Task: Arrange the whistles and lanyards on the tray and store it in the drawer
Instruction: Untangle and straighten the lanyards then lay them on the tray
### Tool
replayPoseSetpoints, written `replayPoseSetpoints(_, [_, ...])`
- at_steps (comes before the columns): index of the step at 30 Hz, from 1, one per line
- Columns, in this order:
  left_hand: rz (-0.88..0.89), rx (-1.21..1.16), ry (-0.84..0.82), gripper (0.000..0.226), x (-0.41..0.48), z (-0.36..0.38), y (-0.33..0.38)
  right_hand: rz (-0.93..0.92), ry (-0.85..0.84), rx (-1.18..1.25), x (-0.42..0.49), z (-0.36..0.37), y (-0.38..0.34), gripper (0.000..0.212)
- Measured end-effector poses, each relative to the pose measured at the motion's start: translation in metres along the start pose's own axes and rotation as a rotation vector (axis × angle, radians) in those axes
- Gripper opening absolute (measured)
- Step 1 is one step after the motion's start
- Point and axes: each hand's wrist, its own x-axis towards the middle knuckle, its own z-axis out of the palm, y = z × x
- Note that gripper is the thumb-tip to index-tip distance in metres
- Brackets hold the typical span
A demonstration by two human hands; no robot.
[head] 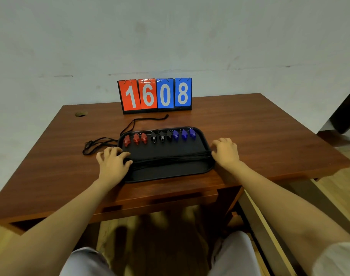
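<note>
Our hands frame a black tray [166, 172] on the wooden desk [249, 124].

Our left hand [112, 160] pins corded lanyards [170, 159] with curled fingers; nine glossy whistles [162, 136] line the rim; our right hand [226, 150] grips the rounded edge.

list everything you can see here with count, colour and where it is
red whistles: three, red, left end of the row along the tray's far side
black whistles: three, black, middle of the row
blue whistles: three, blue, right end of the row
tray: one, black, centre of the table near its front edge
lanyards on tray: black cords stretched across the tray, count unclear
loose lanyards: black cords on the table left of and behind the tray, count unclear
scoreboard: one, red and blue cards reading 1608, back of the table
table: one, brown wood, against the wall
left hand: at the tray's left edge
right hand: at the tray's right edge
</note>
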Motion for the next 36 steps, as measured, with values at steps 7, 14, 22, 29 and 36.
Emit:
replayPoseSetpoints(7, [0.009,0.01,-0.063,0.035,-0.007,0.008,0.0,-0.129,-0.062,0.05,-0.001,0.011,-0.01,0.034])
replayPoseSetpoints(14, [0.042,0.02,-0.077,0.039,-0.008,0.01,0.0,-0.157,-0.128,0.022,0.0,0.013,-0.007,0.041])
replayPoseSetpoints(22, [0.038,0.005,-0.094,0.035,-0.01,0.011,-0.003,-0.112,-0.23,0.013,-0.001,0.01,-0.006,0.039])
replayPoseSetpoints(29, [0.045,-0.077,0.017,0.034,-0.012,0.011,-0.001,-0.273,-0.149,0.035,0.001,0.009,-0.036,0.04])
replayPoseSetpoints(36, [0.002,-0.118,0.035,0.033,0.003,-0.004,-0.015,-0.511,-0.153,0.097,0.016,0.023,-0.132,0.039])
